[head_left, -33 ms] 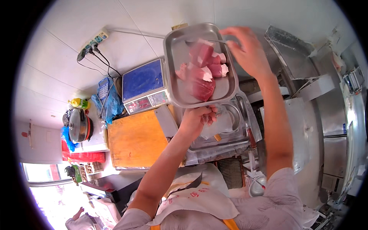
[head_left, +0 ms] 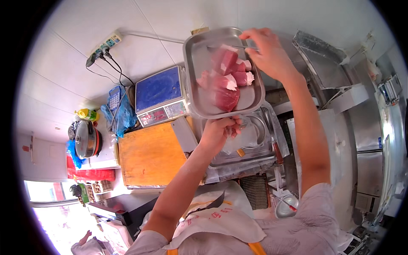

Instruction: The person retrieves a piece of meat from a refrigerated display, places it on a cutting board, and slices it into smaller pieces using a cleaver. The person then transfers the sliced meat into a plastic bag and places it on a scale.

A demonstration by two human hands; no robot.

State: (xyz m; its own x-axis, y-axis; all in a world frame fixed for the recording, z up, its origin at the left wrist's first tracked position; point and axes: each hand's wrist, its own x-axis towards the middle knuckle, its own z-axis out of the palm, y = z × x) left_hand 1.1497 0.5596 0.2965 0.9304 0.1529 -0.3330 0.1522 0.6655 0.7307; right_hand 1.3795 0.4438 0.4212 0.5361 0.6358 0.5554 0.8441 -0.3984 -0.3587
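Note:
A metal tray [head_left: 195,93] holds several dark red chunks of meat [head_left: 226,100], some with pale, frosty-looking ends. My left hand [head_left: 219,131] has its fingers curled under the tray's near edge. My right hand [head_left: 270,53] is over the far right corner, thumb and forefinger apart at the rim. Between them ends a thin metal tool [head_left: 238,46] that lies across the tray's far side; its kind is unclear.
A blue-topped scale [head_left: 158,91] stands left of the tray, behind a wooden board [head_left: 148,155] with a cleaver-like blade [head_left: 184,135] on its edge. Below the tray are a metal pan [head_left: 242,160] and a brown-handled tool [head_left: 277,152]. A lidded pot [head_left: 86,140] is farther left.
My right hand has shifted slightly, with its fingers a little more bent. The meat and my left hand look the same.

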